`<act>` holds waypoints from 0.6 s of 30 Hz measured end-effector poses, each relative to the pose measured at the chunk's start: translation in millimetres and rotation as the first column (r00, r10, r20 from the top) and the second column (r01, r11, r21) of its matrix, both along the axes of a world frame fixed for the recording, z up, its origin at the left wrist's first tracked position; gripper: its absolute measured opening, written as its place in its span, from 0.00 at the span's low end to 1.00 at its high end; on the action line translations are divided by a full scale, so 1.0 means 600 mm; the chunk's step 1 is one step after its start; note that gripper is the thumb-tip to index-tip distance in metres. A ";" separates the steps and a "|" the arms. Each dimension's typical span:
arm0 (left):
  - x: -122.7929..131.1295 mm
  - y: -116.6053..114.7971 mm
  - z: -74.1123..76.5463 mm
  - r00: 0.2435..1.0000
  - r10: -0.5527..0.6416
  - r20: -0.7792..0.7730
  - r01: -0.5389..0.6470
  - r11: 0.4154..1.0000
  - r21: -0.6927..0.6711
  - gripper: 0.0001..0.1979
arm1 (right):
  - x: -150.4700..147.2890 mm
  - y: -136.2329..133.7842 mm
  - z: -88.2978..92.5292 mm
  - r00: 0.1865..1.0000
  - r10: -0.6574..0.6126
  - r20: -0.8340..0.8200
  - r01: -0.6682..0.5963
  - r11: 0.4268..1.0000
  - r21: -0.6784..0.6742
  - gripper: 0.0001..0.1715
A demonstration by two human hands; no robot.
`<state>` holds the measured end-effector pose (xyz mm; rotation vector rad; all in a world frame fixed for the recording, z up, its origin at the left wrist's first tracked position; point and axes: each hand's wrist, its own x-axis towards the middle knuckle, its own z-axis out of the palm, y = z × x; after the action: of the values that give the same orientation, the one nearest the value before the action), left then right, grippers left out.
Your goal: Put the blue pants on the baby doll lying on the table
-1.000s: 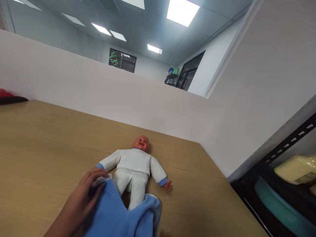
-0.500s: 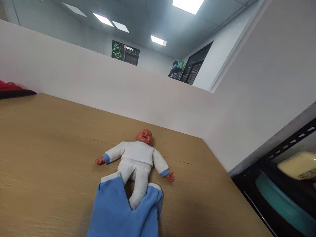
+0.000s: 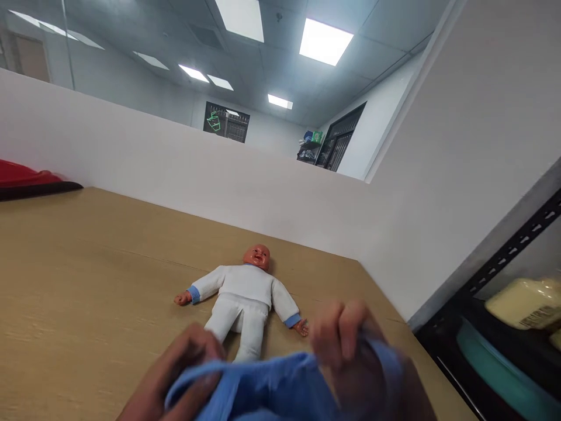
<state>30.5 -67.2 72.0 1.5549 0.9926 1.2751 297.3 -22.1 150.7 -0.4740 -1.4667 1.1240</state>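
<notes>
A baby doll in a white top with blue cuffs lies on its back on the wooden table, arms spread and head toward the wall. Its feet are hidden behind a pair of small blue trousers held up at the bottom of the view. My left hand grips the trousers' edge on the left, thumb inside the cloth. My right hand, blurred by motion, is curled round the opposite edge near the doll's hand. Between both hands the cloth is stretched into an opening.
A white wall runs behind the wooden table top. Red cloth with a dark edge lies at the far left. On the right, a black shelf frame holds a cream bottle and a teal object.
Both hands have come into view, holding the trousers. The trousers, earlier flat with their legs beside the doll's legs, are lifted and pulled toward me. The camera has tilted up slightly.
</notes>
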 end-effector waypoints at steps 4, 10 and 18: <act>0.017 0.092 0.095 0.992 -0.118 -0.034 0.115 0.990 -0.081 0.21 | 0.019 0.110 0.044 0.992 -0.125 0.027 0.127 0.936 -0.327 0.09; -0.012 0.265 -0.055 0.940 -0.098 -0.328 0.097 0.995 -0.019 0.22 | 0.019 0.174 -0.100 0.914 -0.344 0.216 0.397 0.870 -0.293 0.14; -0.013 0.261 -0.063 0.892 -0.035 -0.451 0.094 0.990 0.109 0.28 | -0.026 0.114 -0.196 0.508 -0.142 0.849 0.332 0.942 -0.041 0.25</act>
<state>22.8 89.5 34.1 2.0234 1.1464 0.9637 281.8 46.3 33.2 -1.4941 -2.0212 0.8210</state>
